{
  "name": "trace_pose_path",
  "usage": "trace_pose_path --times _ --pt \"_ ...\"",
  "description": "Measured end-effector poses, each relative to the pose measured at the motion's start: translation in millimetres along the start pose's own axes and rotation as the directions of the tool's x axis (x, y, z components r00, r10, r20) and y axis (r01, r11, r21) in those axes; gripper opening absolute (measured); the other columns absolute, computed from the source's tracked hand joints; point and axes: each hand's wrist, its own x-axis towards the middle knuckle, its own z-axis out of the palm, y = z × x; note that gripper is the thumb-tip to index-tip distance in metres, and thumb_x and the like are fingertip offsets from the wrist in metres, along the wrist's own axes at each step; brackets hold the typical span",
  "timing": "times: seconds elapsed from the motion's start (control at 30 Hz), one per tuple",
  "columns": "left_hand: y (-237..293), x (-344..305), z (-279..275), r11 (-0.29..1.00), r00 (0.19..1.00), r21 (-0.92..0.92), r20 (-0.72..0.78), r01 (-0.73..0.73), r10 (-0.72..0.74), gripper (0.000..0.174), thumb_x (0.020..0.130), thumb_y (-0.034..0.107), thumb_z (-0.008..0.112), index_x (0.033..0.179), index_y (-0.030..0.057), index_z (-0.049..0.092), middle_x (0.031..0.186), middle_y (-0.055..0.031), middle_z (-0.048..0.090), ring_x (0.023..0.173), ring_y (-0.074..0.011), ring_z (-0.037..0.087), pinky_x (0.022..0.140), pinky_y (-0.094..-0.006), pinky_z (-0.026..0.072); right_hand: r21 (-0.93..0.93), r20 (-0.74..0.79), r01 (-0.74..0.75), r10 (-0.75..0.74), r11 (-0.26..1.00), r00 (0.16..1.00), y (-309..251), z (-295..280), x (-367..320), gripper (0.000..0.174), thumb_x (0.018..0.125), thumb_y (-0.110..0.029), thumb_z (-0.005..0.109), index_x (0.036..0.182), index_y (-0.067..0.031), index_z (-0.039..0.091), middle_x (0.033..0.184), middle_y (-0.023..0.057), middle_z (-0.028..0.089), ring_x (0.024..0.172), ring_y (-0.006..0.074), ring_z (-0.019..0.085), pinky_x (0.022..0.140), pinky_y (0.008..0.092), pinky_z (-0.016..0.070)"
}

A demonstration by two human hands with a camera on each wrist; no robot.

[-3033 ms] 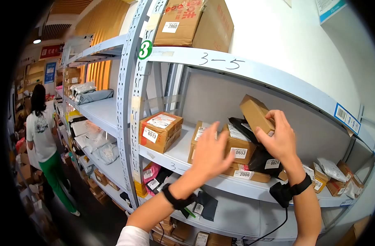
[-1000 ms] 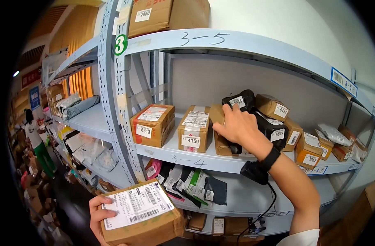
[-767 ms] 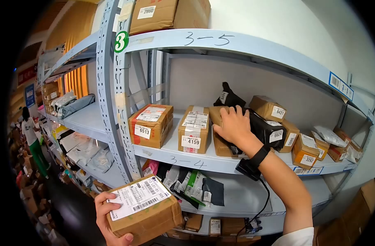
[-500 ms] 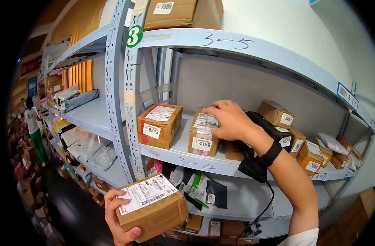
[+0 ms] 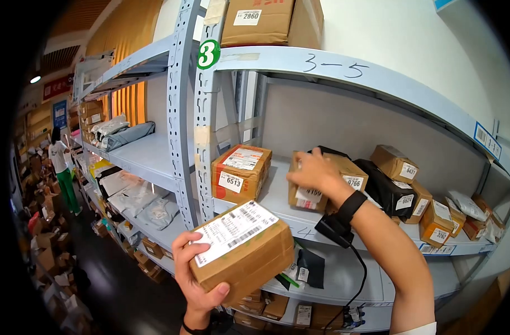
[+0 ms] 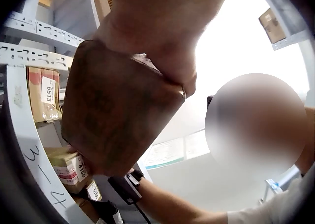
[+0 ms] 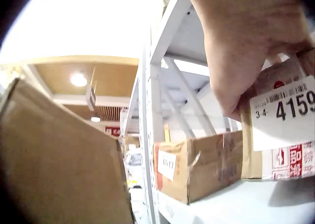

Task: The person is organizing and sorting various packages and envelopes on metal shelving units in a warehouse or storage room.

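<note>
In the head view my left hand (image 5: 200, 277) grips a brown carton (image 5: 249, 251) with a large white label, thumb below and fingers on its top edge. That carton (image 6: 115, 110) fills the middle of the left wrist view. My right hand (image 5: 317, 170) is over the box marked 4159 (image 5: 306, 196) on the shelf, its fingers curled round the top. In the right wrist view the hand (image 7: 246, 46) holds the top of this 4159 box (image 7: 253, 157). Box 9766 (image 5: 350, 167) stands directly to its right, partly behind my wrist.
Box 6513 (image 5: 241, 173) stands left on the shelf (image 5: 277, 209). Black parcel 6624 (image 5: 386, 190), box 6431 (image 5: 394, 162) and several more parcels lie to the right. An upright post (image 5: 203, 128) divides the shelves. A person (image 5: 62, 167) stands far down the aisle.
My left hand has taken hold of the labelled carton and raised it. My right hand has moved from the black parcels to box 4159, which now sits farther right, against box 9766.
</note>
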Motion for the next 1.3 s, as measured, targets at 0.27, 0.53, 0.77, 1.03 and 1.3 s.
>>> trace_pose_path --times 0.27,0.53,0.77,1.03,1.3 --pt "-4.2 31.0 79.2 0.959 0.98 0.207 0.08 -0.193 0.18 0.06 0.063 0.038 0.083 0.11 0.0077 0.062 0.121 -0.0152 0.048 0.116 -0.0319 0.048 0.098 -0.0434 0.0405 0.192 -0.071 -0.053 0.067 0.98 0.995 30.8 -50.3 11.4 0.051 0.066 -0.043 0.071 0.105 -0.0106 0.073 0.111 0.0161 0.07 0.102 0.0311 0.068 0.087 0.0412 0.054" --pt "-49.4 55.1 156.6 0.875 0.964 0.41 0.05 -0.258 0.26 0.052 0.057 0.025 0.084 0.102 0.009 0.064 0.118 -0.014 0.048 0.118 -0.0382 0.044 0.1 -0.0507 0.0386 0.235 0.022 0.034 -0.04 0.971 0.999 71.8 -68.9 29.5 0.06 0.063 -0.045 0.07 0.103 -0.0012 0.073 0.102 0.0197 0.073 0.094 0.0322 0.07 0.082 0.0385 0.0548" --pt "-45.0 55.2 156.3 0.862 0.993 0.493 0.08 -0.118 0.09 0.055 0.061 0.027 0.083 0.108 0.0072 0.061 0.136 -0.021 0.041 0.127 -0.0419 0.037 0.106 -0.0528 0.0334 0.14 0.12 -0.122 0.105 0.983 0.987 76.8 -65.1 22.9 0.084 0.067 -0.055 0.067 0.128 0.0024 0.061 0.13 0.0262 0.059 0.113 0.0363 0.061 0.092 0.0382 0.0503" --pt "-13.0 70.3 124.1 0.968 0.981 0.165 0.078 -0.191 0.18 0.056 0.059 0.022 0.083 0.11 0.0105 0.063 0.127 -0.0129 0.043 0.12 -0.0315 0.047 0.096 -0.0414 0.0447 0.326 0.168 -0.157 0.107 0.932 0.98 75.2 -74.5 4.5 0.062 0.076 -0.049 0.063 0.115 -0.0012 0.069 0.111 0.0174 0.069 0.099 0.0285 0.064 0.086 0.0377 0.0512" --pt "-44.6 170.9 114.9 0.865 0.955 0.433 -0.031 -0.252 0.294 0.05 0.066 0.021 0.082 0.111 0.0097 0.062 0.127 -0.0122 0.045 0.119 -0.031 0.044 0.096 -0.0397 0.0433 0.04 0.107 -0.079 0.074 0.996 0.992 56.6 -62.7 -10.3 0.067 0.071 -0.057 0.059 0.122 -0.0144 0.069 0.125 0.016 0.064 0.114 0.0331 0.061 0.094 0.0427 0.0493"
